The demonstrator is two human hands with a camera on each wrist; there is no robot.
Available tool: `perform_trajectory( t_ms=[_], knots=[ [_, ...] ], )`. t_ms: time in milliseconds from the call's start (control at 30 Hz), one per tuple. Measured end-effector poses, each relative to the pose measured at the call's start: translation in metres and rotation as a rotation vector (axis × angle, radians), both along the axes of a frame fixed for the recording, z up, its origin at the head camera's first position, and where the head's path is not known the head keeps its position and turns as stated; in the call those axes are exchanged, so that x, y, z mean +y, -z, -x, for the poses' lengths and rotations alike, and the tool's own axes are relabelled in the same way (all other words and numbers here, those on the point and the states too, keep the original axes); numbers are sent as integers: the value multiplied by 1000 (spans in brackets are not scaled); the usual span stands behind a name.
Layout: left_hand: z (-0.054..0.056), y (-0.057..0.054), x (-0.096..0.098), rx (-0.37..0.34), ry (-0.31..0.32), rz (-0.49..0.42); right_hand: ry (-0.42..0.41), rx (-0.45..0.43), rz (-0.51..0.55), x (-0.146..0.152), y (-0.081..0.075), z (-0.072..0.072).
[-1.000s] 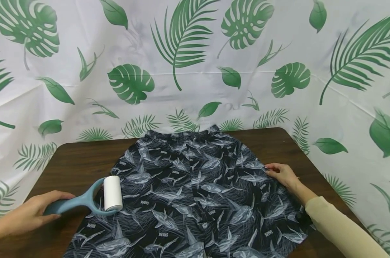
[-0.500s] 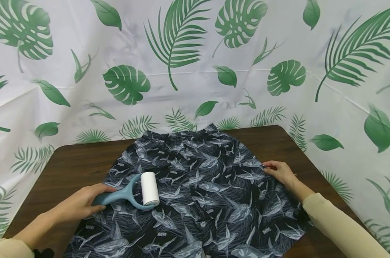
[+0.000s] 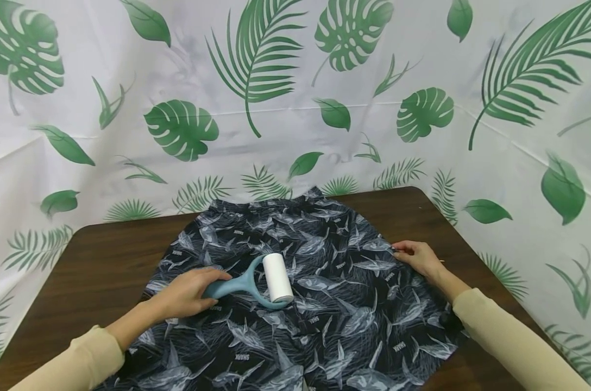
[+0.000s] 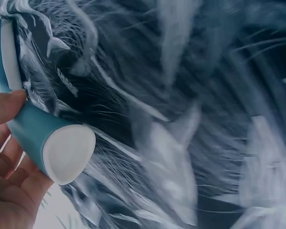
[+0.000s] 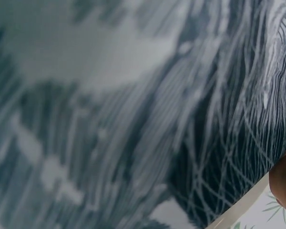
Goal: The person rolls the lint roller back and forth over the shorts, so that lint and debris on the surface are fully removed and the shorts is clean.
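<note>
Sliding from the garment's left edge toward its middle, a lint roller with a white cylinder in a blue-grey forked plastic frame [image 3: 278, 278] has moved rightward over the past second, along with the person's left hand [image 3: 190, 293]. That hand's fingers are clamped round the roller's handle; the left wrist view shows the thumb on top, the other fingers beneath, and the handle's pale oval end cap [image 4: 69, 155].

The roller is now over black fabric shorts printed with grey-white sharks and the word SHARK [image 3: 334, 331], beside their centre seam; whether it touches the cloth is hard to tell. The shorts are spread on a dark brown wood-grain desk [image 3: 109, 255], waistband at the far side.

The right hand [image 3: 422, 259] has stayed at the shorts' right edge, fingertips touching the fabric; whether they pinch it cannot be told. Both arms wear cream long sleeves [image 3: 501, 336]. Behind the desk hangs a white sheet with green leaves [image 3: 285, 125].
</note>
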State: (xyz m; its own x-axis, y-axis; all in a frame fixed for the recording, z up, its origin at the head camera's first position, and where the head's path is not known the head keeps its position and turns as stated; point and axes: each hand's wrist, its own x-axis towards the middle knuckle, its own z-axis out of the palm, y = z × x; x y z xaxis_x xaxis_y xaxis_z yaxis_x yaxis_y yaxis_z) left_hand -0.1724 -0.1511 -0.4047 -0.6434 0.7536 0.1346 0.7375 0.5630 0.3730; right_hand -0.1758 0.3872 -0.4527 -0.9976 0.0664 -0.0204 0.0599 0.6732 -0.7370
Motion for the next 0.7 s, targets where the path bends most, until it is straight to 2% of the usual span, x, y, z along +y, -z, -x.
perform_trajectory(
  t_ms=[200, 433, 700],
  knots=[
    [7, -4, 36, -50, 20, 2, 4, 7, -4, 0, 0, 0],
    [14, -2, 82, -47, 46, 25, 6, 2, -4, 1, 2, 0],
    [20, -1, 137, -52, 33, 29, 3, 2, -2, 3, 1, 1]
  ],
)
